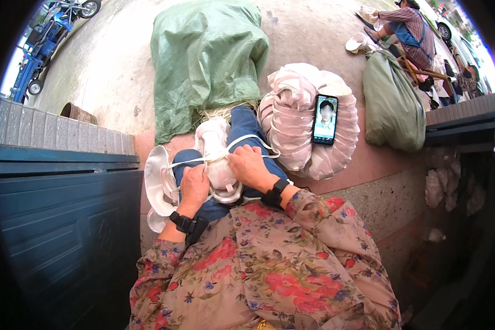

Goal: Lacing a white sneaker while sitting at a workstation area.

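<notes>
Sneaker [221,175], pink-and-white, lies lengthwise on the wearer's lap, btwn the thighs of blue jeans [242,122]. L hand [194,186]: fingers curled in at the sneaker's L side; tips partly hidden, so can't tell if they grip anything. R hand [253,166]: thumb + fingers bunched over the sneaker's R edge, pinching a white lace [188,162] that runs across it; slack loop hangs to the sneaker's R. Black band on each wrist, just nearer the wearer than the sneaker. Loose white shoe upper [157,179] just L of sneaker. To its R, two fat rolls of stacked pink-white uppers [291,121] w/ a lit smartphone [325,120] on top. Beyond sneaker: green plastic sack [209,58]. Farther R, past the rolls: olive sack [393,104], then a seated person [412,34]. Well L of sneaker: blue panelled door [66,220]; far L, beyond: blue cargo trike [36,52].
</notes>
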`<action>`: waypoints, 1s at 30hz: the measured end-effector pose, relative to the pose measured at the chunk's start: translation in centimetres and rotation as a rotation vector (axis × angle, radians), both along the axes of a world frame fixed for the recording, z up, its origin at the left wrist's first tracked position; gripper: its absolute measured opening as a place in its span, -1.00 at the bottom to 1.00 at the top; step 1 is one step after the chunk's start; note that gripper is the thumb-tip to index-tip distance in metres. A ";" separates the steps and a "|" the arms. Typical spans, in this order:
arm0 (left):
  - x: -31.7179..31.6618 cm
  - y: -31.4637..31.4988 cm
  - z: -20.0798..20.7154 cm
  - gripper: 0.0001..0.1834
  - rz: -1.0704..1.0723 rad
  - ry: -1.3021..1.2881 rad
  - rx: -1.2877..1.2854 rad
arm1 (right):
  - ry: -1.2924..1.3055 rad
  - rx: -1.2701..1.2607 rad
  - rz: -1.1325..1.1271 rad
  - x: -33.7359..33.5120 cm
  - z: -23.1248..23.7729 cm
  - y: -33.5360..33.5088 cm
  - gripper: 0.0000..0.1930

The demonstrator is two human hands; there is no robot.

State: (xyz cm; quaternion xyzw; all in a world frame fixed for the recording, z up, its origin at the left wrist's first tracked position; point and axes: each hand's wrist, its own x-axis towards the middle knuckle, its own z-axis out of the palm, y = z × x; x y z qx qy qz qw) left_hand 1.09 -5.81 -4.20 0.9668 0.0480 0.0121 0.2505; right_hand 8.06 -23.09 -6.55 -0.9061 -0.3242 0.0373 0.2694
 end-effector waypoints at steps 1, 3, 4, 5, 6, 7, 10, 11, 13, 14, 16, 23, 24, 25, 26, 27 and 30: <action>0.1 -0.3 0.2 -0.89 -0.006 -0.017 -0.005 | -0.004 0.031 -0.011 0.0 0.0 0.0 -0.86; 0.4 -0.4 0.5 -0.89 -0.026 -0.074 0.022 | 0.024 0.047 -0.030 0.1 0.0 -0.3 -0.81; 0.7 -0.1 0.7 -0.89 -0.012 -0.072 0.036 | 0.047 0.043 -0.032 0.2 -0.2 -0.5 -0.80; 1.3 -0.1 0.8 -0.89 -0.016 -0.126 0.048 | 0.070 0.043 -0.035 0.4 -0.4 -0.7 -0.80; 2.0 -0.1 1.0 -0.88 -0.019 -0.180 0.058 | 0.067 0.080 -0.032 0.4 -0.4 -0.9 -0.80; 2.7 0.0 1.4 -0.88 -0.025 -0.181 0.054 | 0.063 0.096 -0.029 0.5 -0.4 -0.9 -0.81; 4.6 -0.6 1.7 -0.89 -0.147 -0.051 -0.011 | 0.064 0.117 -0.037 0.5 -0.4 -0.9 -0.82; 5.1 -1.0 1.5 -0.90 -0.200 -0.047 0.008 | 0.070 0.124 -0.043 0.5 -0.4 -0.9 -0.82; 5.7 -1.2 1.2 -0.89 -0.265 0.014 0.061 | 0.051 0.126 -0.031 0.3 -0.5 -0.5 -0.83; 6.0 -1.1 0.9 -0.89 -0.325 0.079 0.123 | 0.040 0.122 -0.024 0.3 -0.4 -0.3 -0.84; 6.3 -1.0 0.2 -0.89 -0.369 0.079 0.113 | 0.004 0.122 -0.023 0.2 -0.2 -0.4 -0.86; 7.2 0.2 -0.2 -0.84 -0.207 0.119 -0.204 | -0.093 0.057 0.093 0.3 0.4 0.0 -0.82; 7.7 0.6 0.4 -0.81 -0.153 0.223 -0.378 | -0.174 -0.085 0.211 0.5 0.8 -0.2 -0.81; 8.1 0.7 1.0 -0.78 -0.098 0.328 -0.552 | -0.245 -0.131 0.241 0.7 1.0 0.0 -0.85; 8.2 0.9 1.3 -0.78 -0.094 0.327 -0.551 | -0.245 -0.129 0.244 0.8 1.5 0.2 -0.85; 8.7 1.1 1.6 -0.73 -0.003 0.387 -0.744 | -0.287 -0.219 0.285 1.1 2.5 0.3 -0.90; 9.8 0.7 3.3 -0.64 0.137 0.488 -1.003 | -0.310 -0.305 0.323 1.5 3.6 0.3 -0.95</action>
